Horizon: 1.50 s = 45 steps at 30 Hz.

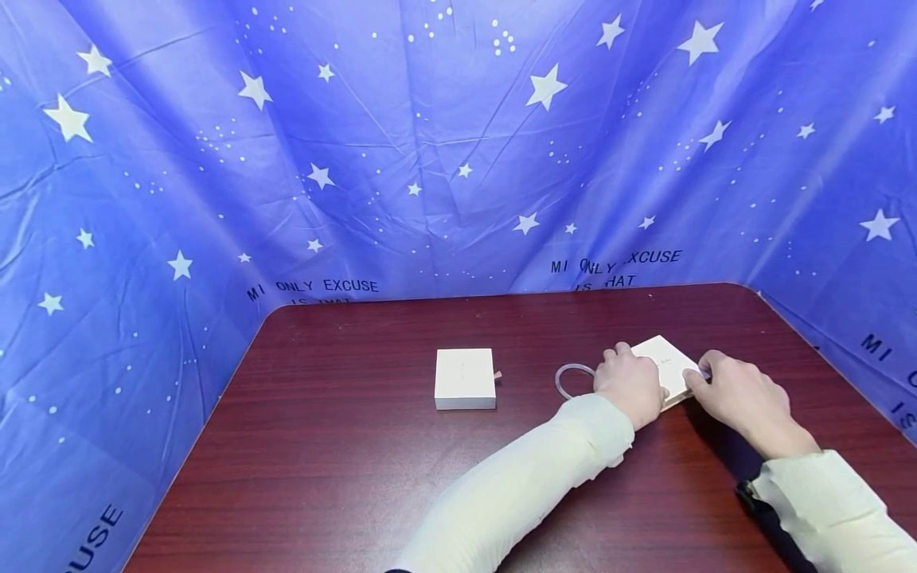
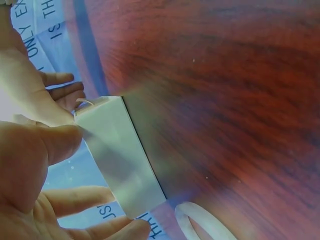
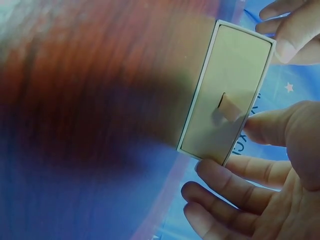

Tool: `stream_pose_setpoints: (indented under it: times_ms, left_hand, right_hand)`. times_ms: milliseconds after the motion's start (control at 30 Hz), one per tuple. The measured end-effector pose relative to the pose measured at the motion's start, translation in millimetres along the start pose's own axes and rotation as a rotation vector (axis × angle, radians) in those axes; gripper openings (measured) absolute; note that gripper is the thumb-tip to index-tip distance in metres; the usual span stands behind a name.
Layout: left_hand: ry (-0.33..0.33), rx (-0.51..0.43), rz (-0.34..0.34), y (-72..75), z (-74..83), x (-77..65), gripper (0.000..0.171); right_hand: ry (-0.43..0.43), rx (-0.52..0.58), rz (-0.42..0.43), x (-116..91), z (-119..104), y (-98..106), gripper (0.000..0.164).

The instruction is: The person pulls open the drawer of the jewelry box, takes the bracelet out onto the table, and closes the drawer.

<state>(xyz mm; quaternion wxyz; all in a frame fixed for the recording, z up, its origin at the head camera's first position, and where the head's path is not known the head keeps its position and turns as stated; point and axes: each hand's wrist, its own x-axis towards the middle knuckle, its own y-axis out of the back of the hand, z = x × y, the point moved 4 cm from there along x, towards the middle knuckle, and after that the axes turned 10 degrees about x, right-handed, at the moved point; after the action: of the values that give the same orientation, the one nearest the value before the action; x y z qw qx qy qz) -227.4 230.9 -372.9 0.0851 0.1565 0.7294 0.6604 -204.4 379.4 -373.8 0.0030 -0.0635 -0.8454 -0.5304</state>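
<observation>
On the right part of the table, both hands hold a flat white box with small print on its top. My left hand grips its left side, thumb and fingers on opposite edges. From the right, my right hand holds it between thumb and fingers. A short ribbon tab sticks out of a slit in the end panel, which sits inside the box's outer sleeve in the right wrist view. Just left of the left hand lies a pale ring, partly hidden by that hand.
A second white box with a small tab on its right side lies near the middle of the dark red wooden table. A blue curtain with white stars hangs behind and along both sides.
</observation>
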Motion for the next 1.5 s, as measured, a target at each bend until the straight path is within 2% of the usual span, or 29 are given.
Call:
stream_pose_setpoints:
  times_ms: [267, 367, 700, 1000, 1233, 1500]
  left_hand:
    - [0.035, -0.021, 0.018, 0.5, -1.4, -4.4, 0.036]
    - [0.035, -0.022, 0.018, 1.6, -1.9, -6.5, 0.036]
    - [-0.003, -0.007, 0.010, 2.7, -0.1, -13.8, 0.033]
    - [-0.045, -0.008, 0.020, 2.2, -3.0, -16.4, 0.011]
    - [-0.038, 0.014, 0.039, 2.8, -5.2, -18.4, 0.021]
    - [-0.025, -0.029, 0.063, 3.6, -6.2, -19.7, 0.025]
  right_hand:
    - [0.035, 0.004, -0.017, -1.0, -1.2, -0.3, 0.044]
    - [0.037, 0.005, -0.019, -1.4, -1.3, 0.3, 0.046]
    - [0.035, 0.007, -0.040, -1.2, 2.6, 2.2, 0.044]
    - [0.046, 0.005, -0.051, 1.0, 1.9, 0.5, 0.038]
    - [0.053, 0.006, -0.059, 0.3, 0.6, 1.0, 0.039]
    - [0.070, 0.005, -0.061, -0.2, 1.0, 1.6, 0.043]
